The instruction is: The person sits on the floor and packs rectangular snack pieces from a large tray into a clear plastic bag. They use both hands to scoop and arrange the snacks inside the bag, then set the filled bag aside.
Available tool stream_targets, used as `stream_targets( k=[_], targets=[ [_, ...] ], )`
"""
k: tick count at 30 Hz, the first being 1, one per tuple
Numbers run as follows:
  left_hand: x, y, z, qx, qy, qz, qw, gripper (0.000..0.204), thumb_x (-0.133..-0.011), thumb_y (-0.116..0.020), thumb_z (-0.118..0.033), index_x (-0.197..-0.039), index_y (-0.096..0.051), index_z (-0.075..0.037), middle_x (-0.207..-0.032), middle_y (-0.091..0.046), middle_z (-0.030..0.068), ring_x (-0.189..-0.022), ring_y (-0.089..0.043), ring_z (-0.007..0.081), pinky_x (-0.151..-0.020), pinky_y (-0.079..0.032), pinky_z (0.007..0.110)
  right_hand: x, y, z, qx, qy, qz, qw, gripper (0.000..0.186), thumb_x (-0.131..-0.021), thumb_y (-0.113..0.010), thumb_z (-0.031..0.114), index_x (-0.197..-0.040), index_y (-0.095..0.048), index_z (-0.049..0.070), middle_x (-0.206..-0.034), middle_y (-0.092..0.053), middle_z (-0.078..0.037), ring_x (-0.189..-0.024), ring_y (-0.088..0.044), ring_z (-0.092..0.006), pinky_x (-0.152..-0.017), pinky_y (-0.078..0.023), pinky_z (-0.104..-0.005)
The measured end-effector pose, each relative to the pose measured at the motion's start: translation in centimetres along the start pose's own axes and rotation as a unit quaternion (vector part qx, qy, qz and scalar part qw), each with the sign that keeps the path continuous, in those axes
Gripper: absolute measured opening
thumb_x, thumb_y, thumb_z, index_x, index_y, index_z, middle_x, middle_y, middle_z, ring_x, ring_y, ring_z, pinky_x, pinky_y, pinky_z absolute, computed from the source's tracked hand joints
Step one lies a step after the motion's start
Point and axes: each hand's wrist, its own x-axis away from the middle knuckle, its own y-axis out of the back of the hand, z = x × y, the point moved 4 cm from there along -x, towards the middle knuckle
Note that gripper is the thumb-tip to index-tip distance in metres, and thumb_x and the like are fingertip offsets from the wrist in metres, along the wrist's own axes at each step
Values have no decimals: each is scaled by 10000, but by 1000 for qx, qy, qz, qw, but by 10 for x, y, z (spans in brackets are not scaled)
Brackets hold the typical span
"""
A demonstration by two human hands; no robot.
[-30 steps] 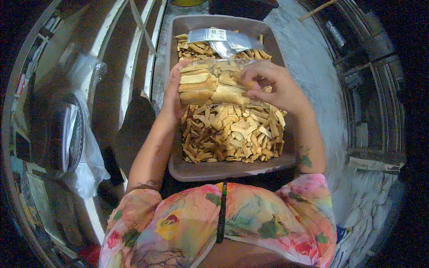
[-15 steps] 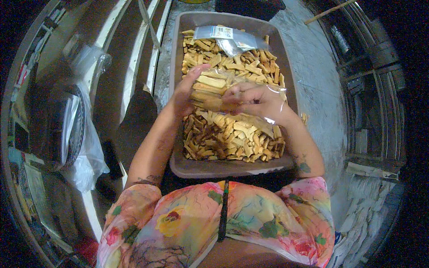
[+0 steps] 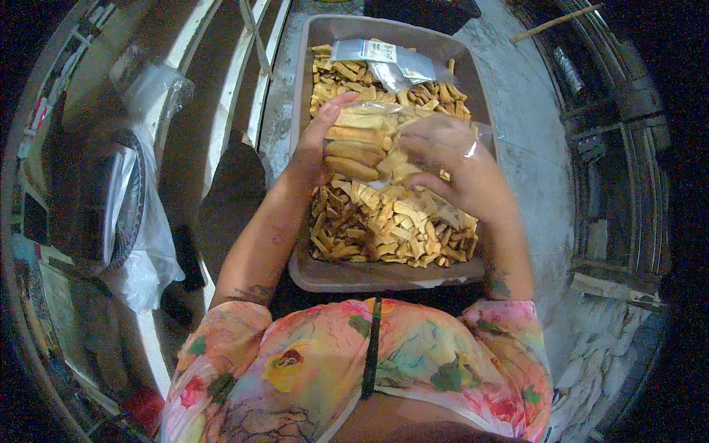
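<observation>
My left hand [image 3: 319, 148] grips a clear plastic bag [image 3: 358, 140] from its left side, thumb along the upper edge. Yellow-brown stick-shaped pieces lie lengthwise inside the bag. My right hand [image 3: 450, 162] is over the bag's right end, thumb apart from the fingers, slightly smeared by motion. Its fingertips are near the loose film; whether they touch it I cannot tell. Below the bag is a large brown-grey tub [image 3: 384, 280], holding many loose pieces [image 3: 402, 225] of the same kind, darker at the lower left.
Flat printed plastic packets [image 3: 380, 55] lie on the pieces at the tub's far end. Left of me, a clear plastic bag [image 3: 151, 244] hangs beside a dark round rim. White slats [image 3: 221, 103] run along the left. Grey floor [image 3: 528, 148] lies right of the tub; a wooden stick [image 3: 557, 22] shows far right.
My right hand has moved slightly right and its fingers have spread from a pinch near the bag. The left hand still holds the bag, now turned to show the sticks more plainly.
</observation>
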Motion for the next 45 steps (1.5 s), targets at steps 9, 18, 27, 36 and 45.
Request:
stream_targets(
  k=[9, 18, 27, 36, 45],
  targets=[
    [-1, -2, 0, 7, 9, 17, 1000, 522, -900, -373, -404, -1291, -340, -61, -1197, -477, 177, -1067, -519, 282, -877, -461, 403, 4, -5, -4, 65, -80, 32, 994, 307, -712, -649, 141, -986, -552, 42, -905, -583, -143, -893, -551, -342, -799, -434, -406],
    [-6, 2, 7, -43, -36, 77, 995, 669, -822, -494, -471, -1323, -298, -72, -1229, -434, 155, -1106, -480, 283, -938, -404, 404, 15, -4, -20, -314, -191, -33, 929, 314, -778, -629, 213, -1064, -616, 83, -1008, -618, -145, -871, -600, -279, -726, -456, -345],
    [-2, -3, 9, -99, -8, 85, 991, 612, -790, -565, -390, -1278, -349, -89, -1190, -455, 124, -1066, -498, 258, -854, -461, 371, 4, -44, -7, -181, -134, 62, 972, 293, -815, -594, 201, -1082, -608, 81, -950, -644, -114, -895, -610, -203, -758, -446, -303],
    [-3, 1, 5, -59, -29, 46, 997, 521, -834, -515, -359, -1254, -370, -86, -1144, -492, 130, -1038, -516, 240, -876, -441, 371, 5, -9, -5, -189, -32, 56, 980, 449, -800, -585, 182, -1230, -503, 81, -1027, -574, -115, -997, -515, -287, -865, -395, -347],
    [-7, 9, 20, -29, -15, 87, 996, 605, -796, -569, -396, -1278, -348, -104, -1150, -490, 133, -1023, -527, 250, -876, -437, 365, -16, -37, 7, -60, 27, 114, 991, 493, -708, -559, 18, -1188, -528, 125, -1027, -514, -99, -912, -517, -303, -798, -429, -375]
  ],
)
